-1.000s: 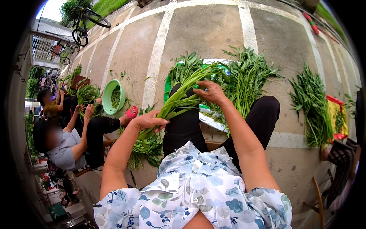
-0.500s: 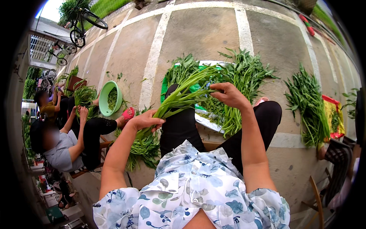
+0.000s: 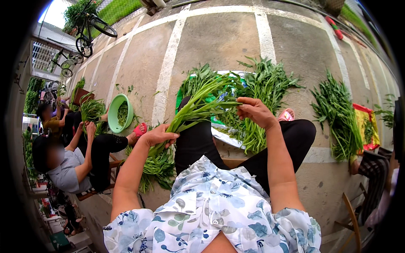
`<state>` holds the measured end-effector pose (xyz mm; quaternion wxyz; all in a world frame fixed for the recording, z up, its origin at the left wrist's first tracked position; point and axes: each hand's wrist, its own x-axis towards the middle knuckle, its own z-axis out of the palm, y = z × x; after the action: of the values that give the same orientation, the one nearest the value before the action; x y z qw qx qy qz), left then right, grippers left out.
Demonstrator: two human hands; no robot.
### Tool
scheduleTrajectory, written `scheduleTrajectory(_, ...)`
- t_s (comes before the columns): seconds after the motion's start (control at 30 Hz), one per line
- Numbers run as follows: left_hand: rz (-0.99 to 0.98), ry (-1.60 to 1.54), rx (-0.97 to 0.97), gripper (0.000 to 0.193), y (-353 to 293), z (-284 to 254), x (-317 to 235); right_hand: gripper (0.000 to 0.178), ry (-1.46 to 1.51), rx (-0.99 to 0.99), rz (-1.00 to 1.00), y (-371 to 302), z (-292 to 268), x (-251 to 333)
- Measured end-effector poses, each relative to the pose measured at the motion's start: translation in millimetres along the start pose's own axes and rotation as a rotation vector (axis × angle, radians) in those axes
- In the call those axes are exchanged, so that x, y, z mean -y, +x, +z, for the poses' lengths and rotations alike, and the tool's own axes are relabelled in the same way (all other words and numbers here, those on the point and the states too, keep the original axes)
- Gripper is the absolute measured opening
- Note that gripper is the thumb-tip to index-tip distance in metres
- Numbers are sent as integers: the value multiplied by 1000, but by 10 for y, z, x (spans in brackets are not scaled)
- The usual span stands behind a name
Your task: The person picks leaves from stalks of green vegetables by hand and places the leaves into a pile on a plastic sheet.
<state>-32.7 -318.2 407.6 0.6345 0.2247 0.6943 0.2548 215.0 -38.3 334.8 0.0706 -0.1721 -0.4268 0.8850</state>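
Note:
A bunch of long-stemmed leafy greens (image 3: 195, 104), which look like water spinach, lies slantwise over my left thigh. My left hand (image 3: 158, 135) is closed round the lower stems. At the leafy side of the bunch, my right hand (image 3: 256, 112) pinches the tip of a thin green sprig between thumb and fingers. Just beyond my knees, a pile of greens (image 3: 270, 84) rests on a white and green plastic sheet (image 3: 228, 139), with loose leaves on it. More greens (image 3: 158, 168) lie on the ground below my left hand.
To my left stands a light green basin (image 3: 114, 120) holding greens. Beside it a seated person (image 3: 71, 168) handles another bunch. On the right are a heap of greens (image 3: 337, 114), a red and yellow bag (image 3: 366, 126) and a wooden chair (image 3: 352, 219). A bicycle (image 3: 86, 36) stands far left.
My right hand has dropped slightly and now pinches the sprig tip. My right leg has shifted outward a little, showing more of the pink sandal. My left hand keeps its hold.

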Motion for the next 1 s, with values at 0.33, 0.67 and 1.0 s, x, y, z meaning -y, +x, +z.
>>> scheduleTrajectory(0.33,11,2,0,21,15,-14,38,35,-93,-72,-1,82,30,-49)
scheduleTrajectory(0.67,8,-9,-6,22,20,-17,40,34,-465,-70,-116,176,-82,-260)
scheduleTrajectory(1.0,21,-13,1,18,26,-26,74,29,-920,-248,-209,259,-128,-348)
